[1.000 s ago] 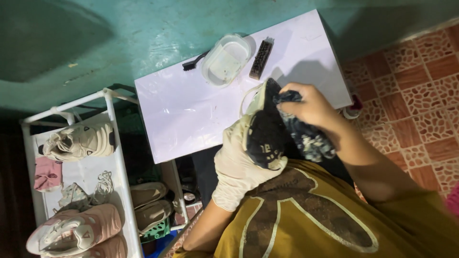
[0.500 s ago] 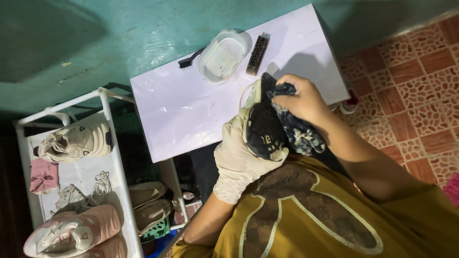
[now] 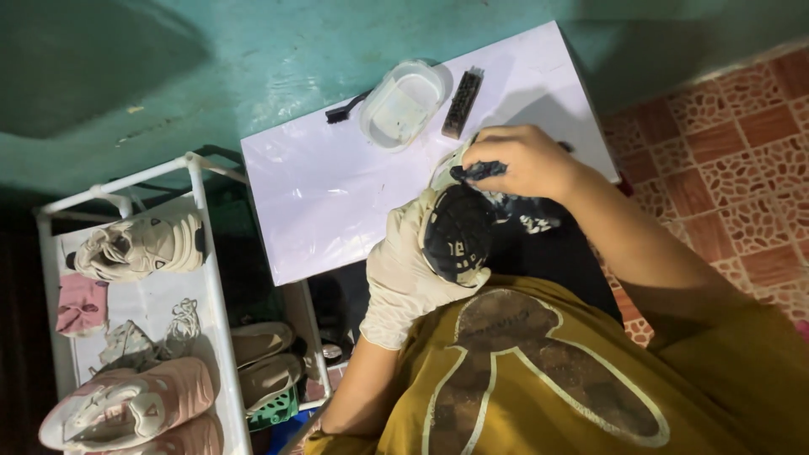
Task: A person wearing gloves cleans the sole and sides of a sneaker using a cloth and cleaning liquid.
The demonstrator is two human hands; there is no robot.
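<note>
The left hand (image 3: 404, 270), in a cream rubber glove, grips a pale sneaker with a dark treaded sole (image 3: 458, 232), fingers closed around its heel, sole turned up toward the camera. The bare right hand (image 3: 524, 160) has its fingers pinched together on a dark blue patterned cloth (image 3: 506, 190), pressed against the shoe's upper end. The shoe is held above the near right edge of the white rectangular table (image 3: 337, 194). Along the table's far edge lie a clear plastic tub (image 3: 403, 103), a black brush (image 3: 463, 103) and a small dark-handled brush (image 3: 344, 109).
</note>
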